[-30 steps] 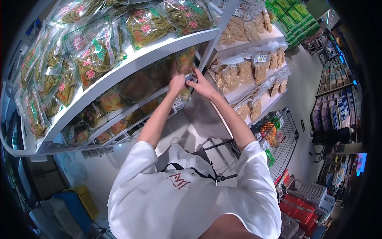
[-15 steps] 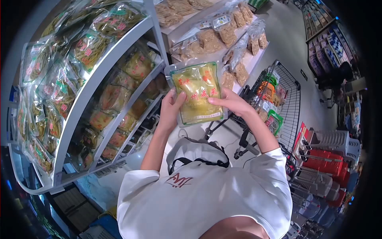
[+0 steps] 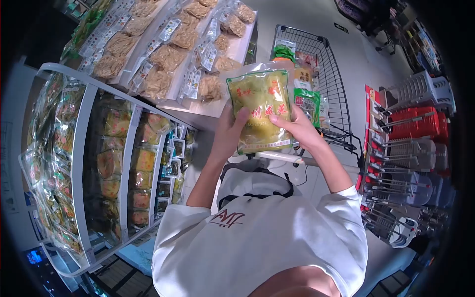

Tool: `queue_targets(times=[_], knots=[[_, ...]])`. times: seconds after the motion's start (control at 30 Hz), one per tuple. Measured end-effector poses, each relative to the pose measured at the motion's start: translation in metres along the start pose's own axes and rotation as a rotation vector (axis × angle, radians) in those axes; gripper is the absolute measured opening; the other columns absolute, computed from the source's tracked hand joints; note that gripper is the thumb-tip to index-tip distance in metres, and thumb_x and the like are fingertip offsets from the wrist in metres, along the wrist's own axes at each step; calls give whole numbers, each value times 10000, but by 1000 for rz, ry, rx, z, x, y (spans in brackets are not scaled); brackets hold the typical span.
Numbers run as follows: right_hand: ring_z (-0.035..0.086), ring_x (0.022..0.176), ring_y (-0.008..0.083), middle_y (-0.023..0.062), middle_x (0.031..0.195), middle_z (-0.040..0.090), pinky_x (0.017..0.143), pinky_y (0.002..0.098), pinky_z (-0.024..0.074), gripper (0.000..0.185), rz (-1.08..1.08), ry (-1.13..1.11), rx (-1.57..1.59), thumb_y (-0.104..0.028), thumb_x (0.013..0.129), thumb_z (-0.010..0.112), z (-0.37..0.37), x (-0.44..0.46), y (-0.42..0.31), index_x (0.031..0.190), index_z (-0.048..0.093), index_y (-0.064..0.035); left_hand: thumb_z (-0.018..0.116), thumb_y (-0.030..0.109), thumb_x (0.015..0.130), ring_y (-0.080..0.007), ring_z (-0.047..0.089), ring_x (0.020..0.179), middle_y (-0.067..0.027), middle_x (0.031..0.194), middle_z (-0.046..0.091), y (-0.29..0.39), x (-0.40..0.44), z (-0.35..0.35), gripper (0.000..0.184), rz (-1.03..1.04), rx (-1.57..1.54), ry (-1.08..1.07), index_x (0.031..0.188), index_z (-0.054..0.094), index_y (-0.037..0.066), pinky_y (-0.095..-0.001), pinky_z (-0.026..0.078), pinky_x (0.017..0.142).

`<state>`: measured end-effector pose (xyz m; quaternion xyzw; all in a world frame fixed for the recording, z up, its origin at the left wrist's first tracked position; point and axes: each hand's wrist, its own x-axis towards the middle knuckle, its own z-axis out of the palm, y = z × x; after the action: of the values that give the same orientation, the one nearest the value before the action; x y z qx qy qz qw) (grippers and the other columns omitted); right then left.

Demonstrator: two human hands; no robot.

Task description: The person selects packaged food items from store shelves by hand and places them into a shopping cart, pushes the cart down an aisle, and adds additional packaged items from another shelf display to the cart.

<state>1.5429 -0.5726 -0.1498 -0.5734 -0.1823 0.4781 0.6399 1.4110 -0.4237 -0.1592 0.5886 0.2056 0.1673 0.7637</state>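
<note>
A clear plastic packet of yellow-green food (image 3: 262, 99) with red printing is held upright in front of my chest. My left hand (image 3: 230, 126) grips its left side, with the thumb on the front. On the right side my right hand (image 3: 299, 126) holds it, thumb across the front and the other fingers hidden behind. Just beyond the packet stands a wire shopping cart (image 3: 341, 99), which contains a green-and-white bag (image 3: 308, 105) and several other packages.
At the left, a white-framed rack (image 3: 78, 168) bears many packets. Tiered shelves (image 3: 185, 106) of bagged tan food are ahead. Stacked red seats (image 3: 413, 123) and grey ones stand at the right. Part of a person (image 3: 378, 15) shows at the top right.
Both hands first reached into the lower rack shelf, then brought the packet out in front of my chest. The view has since turned right, and the packet is now close to the cart.
</note>
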Motion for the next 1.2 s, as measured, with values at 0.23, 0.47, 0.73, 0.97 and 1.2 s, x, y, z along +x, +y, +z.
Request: queue_targets(times=[0.23, 0.47, 0.73, 0.97, 1.2], knots=[[595, 1007, 139, 89, 1124, 619, 863, 293, 486, 481, -13, 98, 84, -201, 875, 681, -30, -28, 7, 1263, 480, 1, 523, 278, 978, -153, 505, 1114, -107, 1253, 518, -12, 2, 37, 515, -54, 21, -77, 1371, 355, -10, -292, 416, 948], [609, 988, 144, 102, 1131, 614, 846, 295, 502, 465, -90, 211, 33, -195, 874, 677, -48, -42, 7, 1244, 488, 12, 571, 250, 946, -190, 485, 1143, -130, 1270, 490, -25, 22, 50, 520, -11, 140, -124, 1341, 375, -26, -328, 418, 950], [599, 1002, 144, 85, 1133, 617, 893, 309, 480, 438, -217, 356, 52, -163, 896, 639, -24, -28, -2, 1274, 478, -13, 675, 216, 825, -376, 353, 1272, -259, 1322, 392, 4, -14, 75, 771, 434, 655, -108, 1394, 232, -54, -466, 306, 1049], [519, 1108, 203, 135, 1317, 455, 867, 306, 469, 681, -334, -6, -482, -86, 815, 670, 24, -34, -4, 1412, 343, -53, 679, 187, 867, -163, 579, 1004, -95, 1145, 577, -7, 39, 25, 483, -61, -166, 20, 1247, 456, -12, -312, 480, 859], [541, 886, 118, 65, 1013, 562, 736, 255, 447, 399, -347, 455, -451, -173, 855, 680, 1, -9, 0, 1176, 517, -3, 602, 134, 909, -200, 541, 1127, -106, 1227, 540, 10, 37, -8, 488, -247, -465, -138, 1323, 392, -16, -337, 428, 972]])
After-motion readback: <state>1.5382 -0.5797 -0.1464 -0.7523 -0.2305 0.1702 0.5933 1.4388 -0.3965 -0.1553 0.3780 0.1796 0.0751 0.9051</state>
